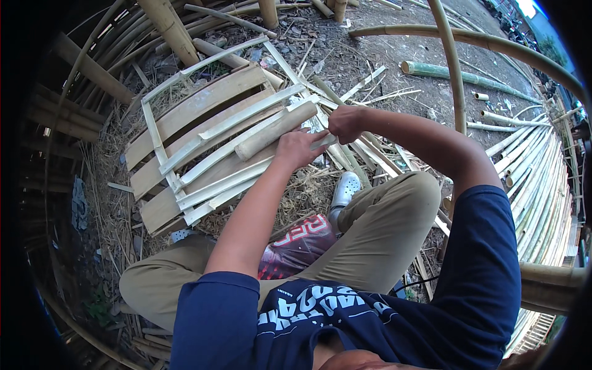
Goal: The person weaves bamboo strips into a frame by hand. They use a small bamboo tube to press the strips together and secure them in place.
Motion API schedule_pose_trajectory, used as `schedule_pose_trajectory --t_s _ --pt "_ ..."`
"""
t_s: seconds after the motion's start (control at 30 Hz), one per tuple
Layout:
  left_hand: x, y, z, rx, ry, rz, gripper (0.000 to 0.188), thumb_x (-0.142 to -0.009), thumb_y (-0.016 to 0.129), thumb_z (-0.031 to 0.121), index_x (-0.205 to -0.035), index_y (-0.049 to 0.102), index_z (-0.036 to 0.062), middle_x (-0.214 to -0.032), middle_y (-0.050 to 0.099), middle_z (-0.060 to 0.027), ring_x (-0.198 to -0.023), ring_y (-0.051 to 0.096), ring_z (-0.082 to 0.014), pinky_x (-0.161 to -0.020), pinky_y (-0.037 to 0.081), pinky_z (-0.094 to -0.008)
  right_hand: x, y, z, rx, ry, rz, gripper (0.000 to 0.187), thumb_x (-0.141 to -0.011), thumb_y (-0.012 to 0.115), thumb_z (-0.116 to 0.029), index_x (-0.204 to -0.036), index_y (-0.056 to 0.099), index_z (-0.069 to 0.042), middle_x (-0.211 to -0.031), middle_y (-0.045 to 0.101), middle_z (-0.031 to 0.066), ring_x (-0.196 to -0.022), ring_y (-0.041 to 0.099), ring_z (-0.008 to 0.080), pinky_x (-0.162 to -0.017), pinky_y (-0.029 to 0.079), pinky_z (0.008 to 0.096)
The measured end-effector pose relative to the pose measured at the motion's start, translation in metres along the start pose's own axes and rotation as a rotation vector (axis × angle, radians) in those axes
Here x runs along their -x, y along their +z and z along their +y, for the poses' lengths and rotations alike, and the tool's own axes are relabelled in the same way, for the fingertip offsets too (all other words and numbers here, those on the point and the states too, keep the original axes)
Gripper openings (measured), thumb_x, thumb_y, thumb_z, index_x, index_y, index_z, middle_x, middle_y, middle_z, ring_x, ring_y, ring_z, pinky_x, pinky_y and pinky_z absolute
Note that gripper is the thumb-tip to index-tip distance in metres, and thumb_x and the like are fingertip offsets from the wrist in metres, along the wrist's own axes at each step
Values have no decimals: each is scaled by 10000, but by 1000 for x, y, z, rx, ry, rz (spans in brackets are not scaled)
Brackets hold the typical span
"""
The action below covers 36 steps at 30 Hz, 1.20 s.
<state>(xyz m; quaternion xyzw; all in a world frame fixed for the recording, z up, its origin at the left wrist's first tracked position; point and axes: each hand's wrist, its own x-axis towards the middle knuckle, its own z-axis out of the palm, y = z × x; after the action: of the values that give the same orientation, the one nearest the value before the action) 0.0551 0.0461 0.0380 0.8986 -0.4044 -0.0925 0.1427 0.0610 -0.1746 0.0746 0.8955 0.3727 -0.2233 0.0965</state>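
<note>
My left hand (299,148) is closed round the end of a pale bamboo strip (323,141), its fingers pointing toward my right hand. My right hand (346,125) forms a fist right beside those fingertips; what it grips is hidden. Just left of my hands, a short thick bamboo tube (275,131) lies slanting over a stack of slats. Under it is a light frame of pale bamboo strips (153,129), resting on several wide brown boards (197,115).
Split bamboo offcuts (370,154) lie scattered beyond my knees. A green bamboo pole (468,80) rests on the dirt at the upper right, with a large pile of long poles (542,191) at the right. An upright bamboo post (453,68) stands near my right arm.
</note>
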Motion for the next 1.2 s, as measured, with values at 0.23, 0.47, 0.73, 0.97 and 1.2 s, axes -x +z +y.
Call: schedule_pose_trajectory --t_s 0.23,0.47,0.73,0.97,1.2 --pt "0 -9 6 3 3 -45 480 -998 506 628 -1431 590 439 -1303 703 -160 -1303 617 -299 -1084 489 -435 4 -11 2 -12 27 -77 225 -721 674 -231 -811 765 -46 -765 727 151 -738 719 358 -669 565 471" --pt "6 4 -7 -19 42 60 504 -993 517 624 -1440 592 405 -1264 716 -157 -1235 650 -299 -1034 518 -438 -5 -67 -2 -39 244 4 320 -764 750 -302 -954 745 -44 -917 740 152 -876 721 347 -728 579 456" --pt "2 2 -4 3 42 -4 545 -965 541 640 -1464 566 423 -1461 591 -180 -1201 667 -324 -1004 532 -444 -61 -39 -12 -53 8 439 677 -760 849 -240 -1346 547 -85 -1187 626 107 -1207 590 306 -1048 484 493" --pt "-1 -2 6 51 36 -73 595 -942 603 619 -1491 541 400 -1480 569 -195 -1309 593 -368 -1077 487 -468 -53 -34 -12 -106 133 334 353 -892 708 -130 -1187 556 -10 -1084 650 186 -1091 662 365 -908 559 460" --pt "9 2 -5 6 22 11 601 -930 663 584 -1493 534 421 -1406 641 -175 -1345 578 -340 -1104 476 -441 57 -76 -48 -653 607 533 462 -879 731 -173 -1244 532 29 -1071 682 237 -1024 700 349 -884 566 452"
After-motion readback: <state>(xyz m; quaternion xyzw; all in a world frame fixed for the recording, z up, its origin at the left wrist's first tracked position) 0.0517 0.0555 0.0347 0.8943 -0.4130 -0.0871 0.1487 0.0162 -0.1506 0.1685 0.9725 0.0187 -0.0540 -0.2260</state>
